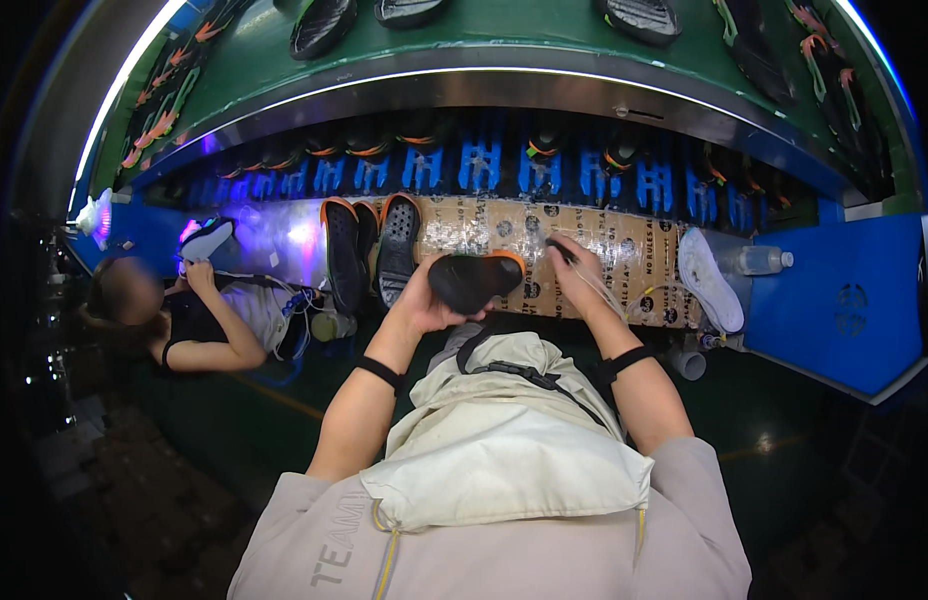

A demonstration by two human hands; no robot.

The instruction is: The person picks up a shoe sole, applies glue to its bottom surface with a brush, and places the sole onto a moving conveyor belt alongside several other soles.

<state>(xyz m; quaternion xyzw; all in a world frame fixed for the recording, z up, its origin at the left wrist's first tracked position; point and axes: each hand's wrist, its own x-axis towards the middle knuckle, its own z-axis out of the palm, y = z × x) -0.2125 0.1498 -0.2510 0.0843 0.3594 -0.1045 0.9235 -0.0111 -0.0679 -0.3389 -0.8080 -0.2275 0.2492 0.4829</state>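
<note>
Black shoe [472,286] is up in the left hand [431,308], over the table's [459,225] near side about mid-length, orange rim [517,262] facing the table's right end. To work it well, I'd brace the shoe from underneath, no squeezing at the rim, and leave the upper face and that right-facing end clear of fingers. Tilt the shoe with the left wrist instead of reaching over with the right. Thin cord [611,293] runs by the right wrist over the table; can't tell if it joins what the hand holds, so give it slack and don't let it snag. Left grip: clamped on the shoe, hand under and around its left end. Right grip: pinched on a small dark piece [561,250], too small to tell the kind; right hand [582,278] is over the table, further toward its right end, apart from the shoe. Both forearms come up from the table's near side and angle inward, elbows spread, a black band [381,373] on the left one and a matching strap [627,362] on the right. Clogs [396,250] stand on the table's left part; white sole [710,280] lies at its right end.
</note>
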